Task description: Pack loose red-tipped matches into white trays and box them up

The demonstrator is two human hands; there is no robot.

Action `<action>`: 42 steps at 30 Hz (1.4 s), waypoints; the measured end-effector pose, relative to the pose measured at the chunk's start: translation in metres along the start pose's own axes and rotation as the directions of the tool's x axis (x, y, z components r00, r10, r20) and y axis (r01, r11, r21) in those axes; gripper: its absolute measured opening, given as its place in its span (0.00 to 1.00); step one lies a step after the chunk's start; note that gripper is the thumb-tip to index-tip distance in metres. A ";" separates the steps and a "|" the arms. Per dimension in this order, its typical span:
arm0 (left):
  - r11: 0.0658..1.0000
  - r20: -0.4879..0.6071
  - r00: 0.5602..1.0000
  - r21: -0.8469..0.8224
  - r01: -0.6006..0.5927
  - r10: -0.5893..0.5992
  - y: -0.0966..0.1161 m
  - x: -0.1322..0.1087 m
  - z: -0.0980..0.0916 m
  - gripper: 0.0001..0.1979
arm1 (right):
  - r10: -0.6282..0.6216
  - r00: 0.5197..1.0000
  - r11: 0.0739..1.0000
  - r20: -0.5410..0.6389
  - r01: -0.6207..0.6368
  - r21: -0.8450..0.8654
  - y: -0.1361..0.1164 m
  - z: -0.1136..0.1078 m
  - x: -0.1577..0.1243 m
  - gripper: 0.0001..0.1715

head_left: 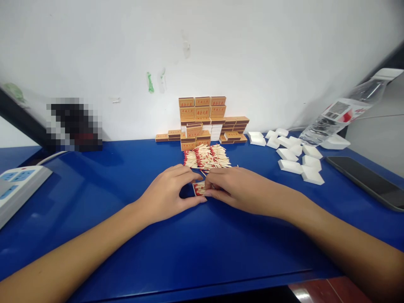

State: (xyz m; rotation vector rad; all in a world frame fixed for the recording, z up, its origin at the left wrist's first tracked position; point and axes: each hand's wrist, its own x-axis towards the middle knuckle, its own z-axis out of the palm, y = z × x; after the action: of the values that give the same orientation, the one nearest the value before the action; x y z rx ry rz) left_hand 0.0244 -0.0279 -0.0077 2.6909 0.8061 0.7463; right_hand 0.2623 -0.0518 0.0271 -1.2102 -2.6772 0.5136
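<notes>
A small white matchbox tray (pixel 194 188) filled with red-tipped matches lies on the blue table between my hands. My left hand (pixel 168 189) curves around its left end, thumb at the near side and fingers at the far side. Pressed together over the tray's right part, the fingertips of my right hand (pixel 225 183) are at the matches (pixel 199 187); they partly hide what they grip. Just beyond my hands is a large pile of loose matches (pixel 208 156), most heads pointing left. Behind it, orange-brown matchboxes (pixel 202 112) stand stacked against the wall.
Several white trays (pixel 288 166) are scattered at right, near a leaning clear plastic bottle (pixel 341 109) and a dark phone (pixel 366 181). A white power strip (pixel 22 189) is at far left. Behind it stands a pixelated dark object (pixel 75 126). The table's front edge (pixel 202 286) runs below my forearms.
</notes>
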 end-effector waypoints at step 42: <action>1.000 0.006 1.000 0.005 -0.003 0.003 0.003 0.001 -0.002 0.18 | -0.023 0.999 1.000 -0.043 0.023 -0.002 0.009 -0.007 -0.004 0.06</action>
State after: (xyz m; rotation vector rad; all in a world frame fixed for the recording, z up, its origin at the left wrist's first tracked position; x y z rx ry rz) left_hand 0.0252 -0.0293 -0.0047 2.6979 0.8031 0.7378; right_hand 0.2727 -0.0478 0.0303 -1.1761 -2.6533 0.4765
